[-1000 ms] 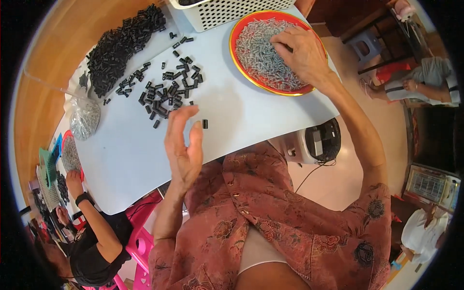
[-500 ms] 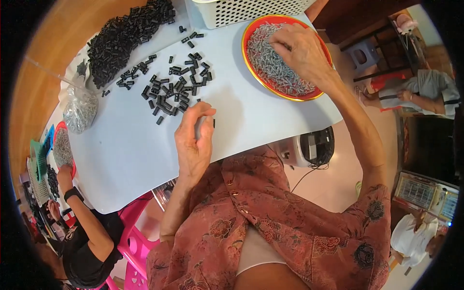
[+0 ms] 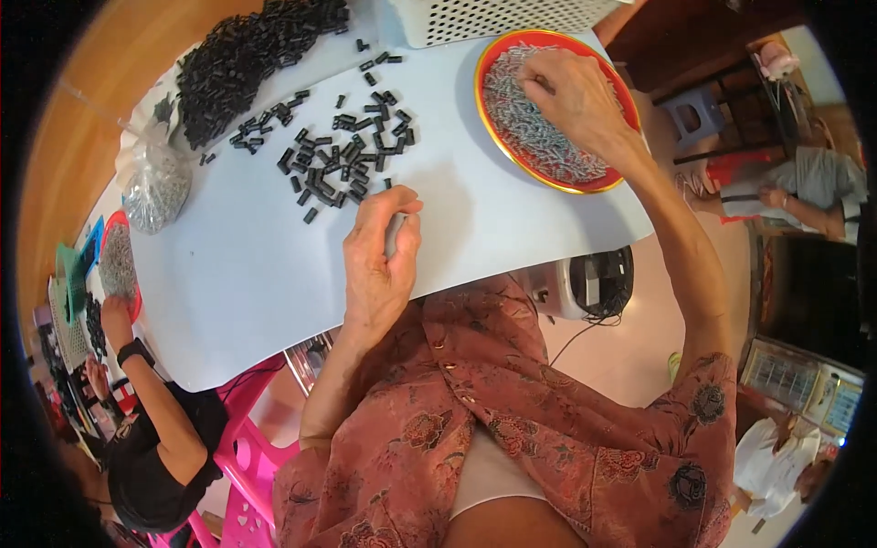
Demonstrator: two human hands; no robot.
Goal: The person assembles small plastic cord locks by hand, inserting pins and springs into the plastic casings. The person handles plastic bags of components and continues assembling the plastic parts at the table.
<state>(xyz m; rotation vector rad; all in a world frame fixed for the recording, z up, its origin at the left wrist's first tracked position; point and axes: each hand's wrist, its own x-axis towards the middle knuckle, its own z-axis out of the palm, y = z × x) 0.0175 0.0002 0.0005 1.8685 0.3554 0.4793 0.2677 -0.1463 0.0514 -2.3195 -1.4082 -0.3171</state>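
My left hand (image 3: 379, 251) is over the white table with its fingers curled in toward the thumb. A small black piece (image 3: 388, 183) shows just beyond its fingertips; whether the hand grips anything is hidden. Farther off lies a loose scatter of short black plastic pieces (image 3: 333, 164). At the right, my right hand (image 3: 575, 96) reaches over a red bowl with a yellow rim (image 3: 482, 96). Its fingers are bent and pinched together at the heap of small grey screws (image 3: 539, 128) inside; what they hold is too small to make out.
A big pile of black pieces (image 3: 247, 68) lies at the back left, near a clear bag of screws (image 3: 157, 201). A white perforated basket (image 3: 502, 20) stands at the back. At the left, a co-worker's hand (image 3: 117, 320) is by another red-rimmed bowl (image 3: 137, 297).
The view has shifted slightly, so the table things sit a little farther right. My right hand stays over the screws and my left hand stays curled. The black piece by my left thumb is no longer visible.
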